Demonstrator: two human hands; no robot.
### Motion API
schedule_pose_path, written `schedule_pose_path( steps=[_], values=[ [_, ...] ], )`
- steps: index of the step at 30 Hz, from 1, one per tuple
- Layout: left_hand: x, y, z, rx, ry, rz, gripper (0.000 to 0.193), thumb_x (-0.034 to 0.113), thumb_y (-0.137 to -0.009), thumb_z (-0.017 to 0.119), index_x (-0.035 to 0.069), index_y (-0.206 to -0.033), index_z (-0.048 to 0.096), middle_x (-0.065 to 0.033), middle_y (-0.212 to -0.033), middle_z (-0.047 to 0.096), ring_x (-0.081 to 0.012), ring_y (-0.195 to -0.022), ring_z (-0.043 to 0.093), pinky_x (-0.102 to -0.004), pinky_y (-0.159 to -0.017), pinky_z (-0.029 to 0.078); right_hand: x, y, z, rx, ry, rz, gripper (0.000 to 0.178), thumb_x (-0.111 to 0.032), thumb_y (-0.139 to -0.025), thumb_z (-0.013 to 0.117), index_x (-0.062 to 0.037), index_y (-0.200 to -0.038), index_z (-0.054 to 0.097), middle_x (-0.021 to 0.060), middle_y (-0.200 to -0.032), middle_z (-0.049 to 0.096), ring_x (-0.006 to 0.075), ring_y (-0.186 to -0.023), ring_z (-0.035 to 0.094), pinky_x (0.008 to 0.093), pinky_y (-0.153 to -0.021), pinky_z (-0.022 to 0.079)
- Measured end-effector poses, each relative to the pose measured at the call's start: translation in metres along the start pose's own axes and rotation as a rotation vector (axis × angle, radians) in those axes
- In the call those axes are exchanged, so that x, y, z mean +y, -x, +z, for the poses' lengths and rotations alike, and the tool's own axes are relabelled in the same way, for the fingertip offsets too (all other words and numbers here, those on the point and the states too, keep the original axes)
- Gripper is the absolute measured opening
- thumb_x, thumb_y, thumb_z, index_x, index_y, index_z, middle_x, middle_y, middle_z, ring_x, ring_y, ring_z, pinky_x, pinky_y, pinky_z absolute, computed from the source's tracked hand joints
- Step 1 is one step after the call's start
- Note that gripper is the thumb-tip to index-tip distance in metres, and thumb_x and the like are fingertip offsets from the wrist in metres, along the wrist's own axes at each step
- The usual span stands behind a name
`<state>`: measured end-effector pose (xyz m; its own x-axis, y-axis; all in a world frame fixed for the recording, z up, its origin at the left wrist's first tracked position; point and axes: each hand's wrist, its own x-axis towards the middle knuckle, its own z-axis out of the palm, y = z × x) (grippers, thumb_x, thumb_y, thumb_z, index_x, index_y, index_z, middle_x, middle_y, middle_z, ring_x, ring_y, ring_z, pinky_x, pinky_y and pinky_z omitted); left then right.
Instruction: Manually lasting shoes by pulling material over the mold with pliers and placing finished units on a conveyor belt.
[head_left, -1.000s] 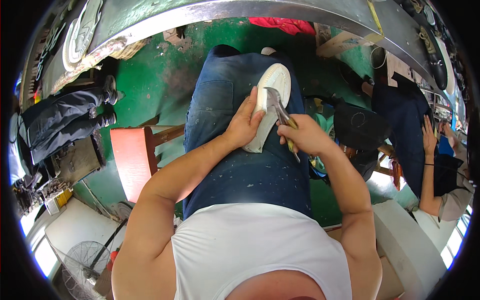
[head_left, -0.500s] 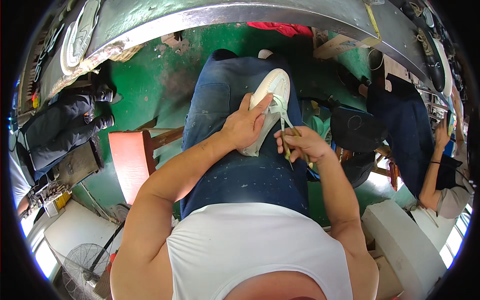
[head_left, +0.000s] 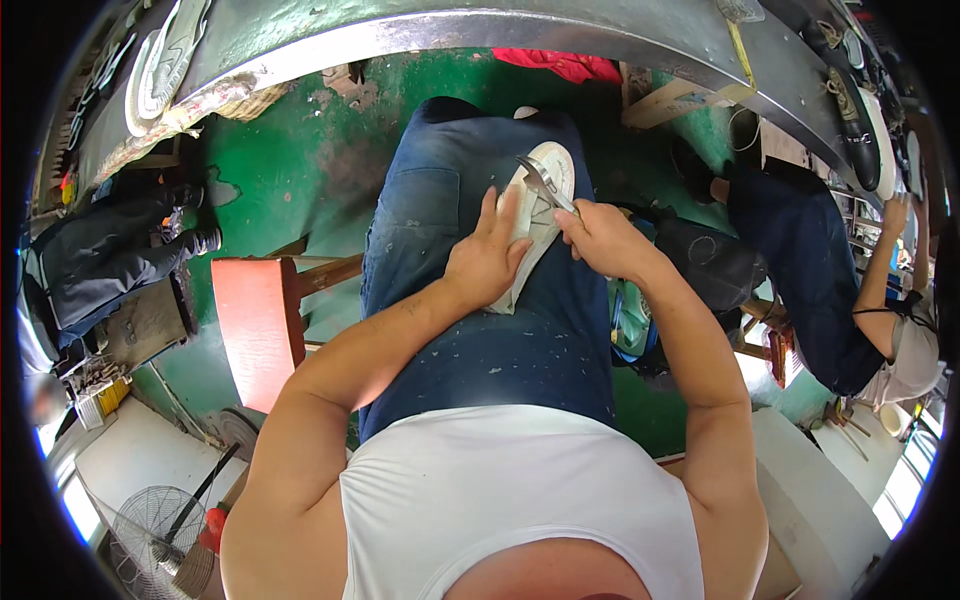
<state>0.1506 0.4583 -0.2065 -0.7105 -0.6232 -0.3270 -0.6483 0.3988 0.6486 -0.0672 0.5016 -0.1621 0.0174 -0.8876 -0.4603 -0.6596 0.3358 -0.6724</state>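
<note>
A pale off-white shoe lies on my thighs, its rounded end pointing away from me. Along its left side rests my left hand, fingers stretched out and the thumb apart, touching the shoe. My right hand is closed round the handle of metal pincers. Their curved head is over the front part of the shoe; I cannot tell whether it touches. My grip hides most of the handles.
A metal-edged bench curves across the far side, with shoes at its right end. A red-covered stool stands left, a wire fan lower left. Co-workers sit at both sides; a black bag is right of my knees.
My right hand has moved up and turned the pincers, bringing their head over the shoe's front. My left hand has drawn back slightly and straightened its fingers. The right co-worker's arm has shifted.
</note>
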Motion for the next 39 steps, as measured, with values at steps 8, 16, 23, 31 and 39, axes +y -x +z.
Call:
schedule_pose_path(
  steps=[8, 16, 23, 31, 39],
  values=[
    [-0.037, 0.021, -0.008, -0.197, 0.485, -0.010, 0.094, 0.024, -0.098, 0.059, 0.008, -0.160, -0.008, -0.0287, -0.157, 0.033, -0.0368, -0.141, 0.044, -0.0356, -0.114, 0.037, -0.001, 0.054, 0.039, -0.012, 0.232, -0.019, 0.040, -0.036, -0.102, 0.050, 0.0029, -0.100, 0.058, 0.0270, -0.096, 0.065, 0.0467, -0.091, 0.063, 0.0532, -0.081, 0.049],
    [-0.039, 0.039, -0.035, -0.187, 1.025, -0.111, 0.073, 0.008, -0.095, 0.063, 0.001, -0.158, 0.026, -0.0184, -0.153, 0.044, -0.0253, -0.139, 0.045, -0.0332, -0.116, 0.031, 0.029, 0.085, 0.045, 0.085, -0.402, 0.136, 0.038, -0.034, -0.104, 0.050, 0.0028, -0.108, 0.062, 0.0192, -0.088, 0.069, 0.0301, -0.079, 0.070, 0.0387, -0.073, 0.053],
    [0.015, 0.000, -0.199, -0.069, 1.428, 0.168, 0.066, 0.005, -0.095, 0.061, 0.003, -0.155, 0.035, -0.0149, -0.155, 0.044, -0.0257, -0.141, 0.044, -0.0398, -0.117, 0.034, 0.014, 0.067, -0.035, 0.506, -0.042, -0.088, 0.034, -0.029, -0.089, 0.073, -0.0023, -0.109, 0.064, 0.0152, -0.086, 0.068, 0.0349, -0.076, 0.067, 0.0411, -0.069, 0.052],
    [0.130, -0.339, -0.353, 0.426, 0.342, 0.250, 0.058, 0.012, -0.081, 0.067, 0.006, -0.138, 0.059, -0.0167, -0.128, 0.066, -0.0273, -0.102, 0.070, -0.0392, -0.087, 0.057, -0.017, -0.052, -0.186, 0.892, 0.610, -0.382, 0.044, -0.027, -0.077, 0.081, -0.0038, -0.109, 0.061, 0.0140, -0.102, 0.065, 0.0359, -0.096, 0.060, 0.0468, -0.086, 0.044],
    [0.147, -0.481, -0.302, 0.179, -1.097, 0.466, 0.028, 0.023, -0.090, 0.055, 0.016, -0.111, 0.071, -0.0106, -0.106, 0.073, -0.0303, -0.108, 0.067, -0.0459, -0.095, 0.051, 0.014, -0.092, -0.228, 0.877, 0.541, -0.345, 0.046, -0.028, -0.074, 0.083, -0.0032, -0.107, 0.062, 0.0136, -0.100, 0.064, 0.0357, -0.092, 0.059, 0.0462, -0.081, 0.045]
  ],
)
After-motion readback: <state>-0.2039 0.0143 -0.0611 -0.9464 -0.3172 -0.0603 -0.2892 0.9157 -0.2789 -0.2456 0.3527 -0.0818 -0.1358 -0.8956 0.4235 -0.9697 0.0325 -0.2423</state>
